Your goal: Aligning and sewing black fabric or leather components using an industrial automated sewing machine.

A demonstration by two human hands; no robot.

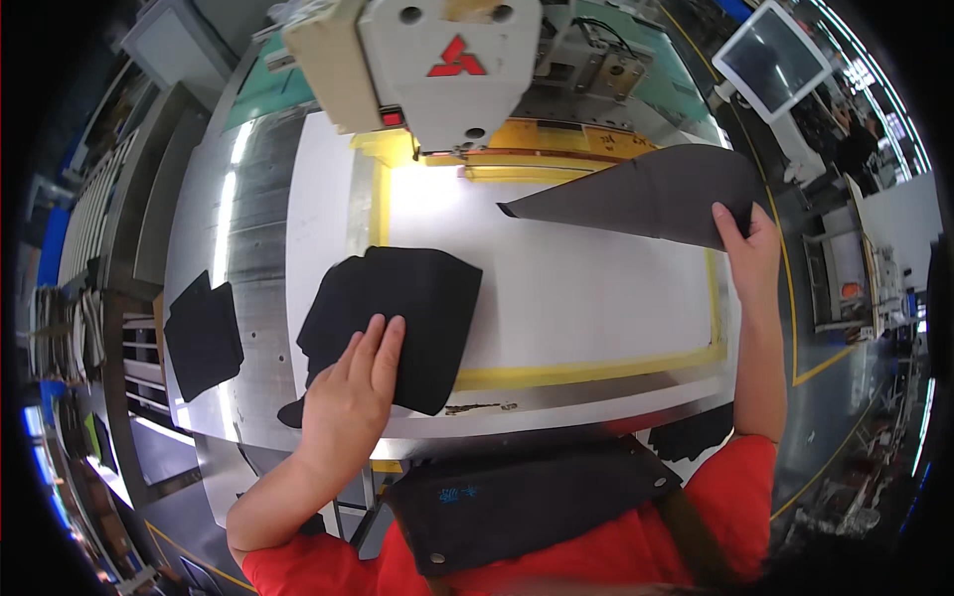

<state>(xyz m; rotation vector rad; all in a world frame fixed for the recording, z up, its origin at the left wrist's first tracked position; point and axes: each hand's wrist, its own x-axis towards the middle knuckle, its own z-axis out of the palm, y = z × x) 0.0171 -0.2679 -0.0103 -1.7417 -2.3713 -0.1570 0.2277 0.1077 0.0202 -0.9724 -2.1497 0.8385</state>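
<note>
My left hand (356, 382) rests with its fingers stretched flat on a black cut piece of sheet material (417, 308); its thumb is hidden. That piece has an angular, notched outline and lies over the left edge of the white work surface (596, 298), which is framed in yellow tape. On the right, my right hand (750, 243) pinches the edge of a dark grey sheet piece (646, 199), thumb on top. This piece is broad at my hand and tapers leftward to a narrow dark tip. It is raised at the right, over the white surface.
A white industrial sewing machine head (447, 70) overhangs the far side, with a yellow clamp frame (556, 139) below it. Another black cut piece (204, 336) lies on the metal table at left. A monitor (772, 60) stands at the far right. Racks (94, 219) line the left.
</note>
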